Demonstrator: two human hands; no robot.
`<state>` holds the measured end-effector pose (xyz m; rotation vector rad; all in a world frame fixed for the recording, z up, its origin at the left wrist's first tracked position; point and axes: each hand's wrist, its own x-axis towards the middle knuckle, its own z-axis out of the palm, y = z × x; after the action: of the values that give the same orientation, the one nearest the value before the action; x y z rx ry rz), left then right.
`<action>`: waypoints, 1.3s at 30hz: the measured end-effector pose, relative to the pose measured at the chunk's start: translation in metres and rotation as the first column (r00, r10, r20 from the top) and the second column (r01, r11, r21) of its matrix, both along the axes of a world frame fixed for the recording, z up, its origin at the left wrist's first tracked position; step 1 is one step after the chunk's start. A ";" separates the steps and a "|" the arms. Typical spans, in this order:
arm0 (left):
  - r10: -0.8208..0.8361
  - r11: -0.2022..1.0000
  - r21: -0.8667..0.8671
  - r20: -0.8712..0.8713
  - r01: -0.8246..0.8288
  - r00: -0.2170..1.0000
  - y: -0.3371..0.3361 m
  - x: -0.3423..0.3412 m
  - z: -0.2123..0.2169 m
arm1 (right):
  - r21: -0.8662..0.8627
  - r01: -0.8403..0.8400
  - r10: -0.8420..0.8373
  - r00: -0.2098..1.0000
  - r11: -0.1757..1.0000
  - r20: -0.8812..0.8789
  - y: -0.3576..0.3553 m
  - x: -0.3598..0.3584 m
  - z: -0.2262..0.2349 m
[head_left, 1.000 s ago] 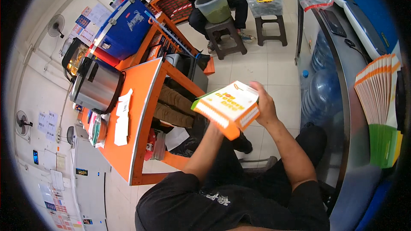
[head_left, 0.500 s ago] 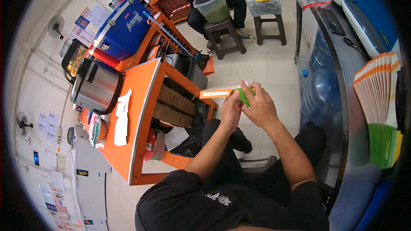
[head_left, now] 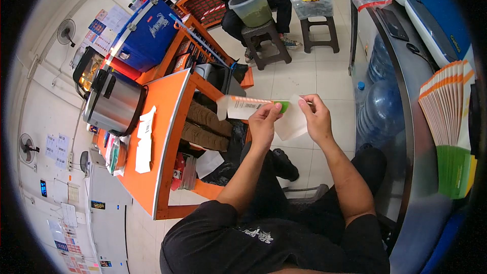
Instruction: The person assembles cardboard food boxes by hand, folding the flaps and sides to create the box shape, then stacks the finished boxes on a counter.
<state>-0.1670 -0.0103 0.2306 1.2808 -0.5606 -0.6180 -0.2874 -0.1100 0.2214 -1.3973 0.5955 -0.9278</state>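
Carton [head_left: 252, 106] now flat between both hands

Both hands raised just right of orange table [head_left: 170, 137]. Left hand [head_left: 264, 124] pinches flat white carton [head_left: 248, 107] with orange and green print. Right hand [head_left: 315, 117] grips its green end and white flap. Steel urn [head_left: 112, 102] on table. Paper slips [head_left: 143, 137] beside urn.
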 end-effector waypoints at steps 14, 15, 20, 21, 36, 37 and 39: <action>-0.004 0.999 0.038 0.242 -0.005 0.970 0.004 -0.010 -0.017 | -0.277 -0.055 0.070 0.997 0.959 0.042 0.003 -0.002 0.003; -0.010 0.998 0.059 0.264 -0.006 0.965 0.006 -0.009 -0.021 | -0.285 -0.045 0.060 0.997 0.958 0.044 0.003 -0.002 0.003; -0.064 0.976 0.217 0.411 -0.030 0.909 0.010 -0.008 -0.022 | -0.277 -0.031 0.046 0.998 0.960 0.045 0.004 -0.003 0.002; -0.063 0.975 0.215 0.483 -0.049 0.873 0.010 -0.004 -0.029 | -0.273 -0.050 0.062 0.997 0.961 0.039 0.004 -0.004 0.003; -0.148 0.984 0.147 0.371 0.099 0.917 0.012 0.006 -0.044 | -0.338 -0.036 0.032 0.999 0.941 -0.017 0.006 -0.008 0.013; -0.166 0.981 0.156 0.344 0.118 0.924 0.013 0.008 -0.046 | -0.337 -0.015 0.009 1.000 0.941 -0.019 0.007 -0.008 0.014; -0.184 0.977 0.165 0.316 0.137 0.931 0.014 0.015 -0.055 | -0.327 0.006 -0.001 1.000 0.945 0.016 0.007 -0.006 0.013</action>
<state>-0.1521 0.0035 0.1754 1.4940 -0.9207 -0.5890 -0.2937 -0.1030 0.2343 -1.6834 0.4448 -1.0744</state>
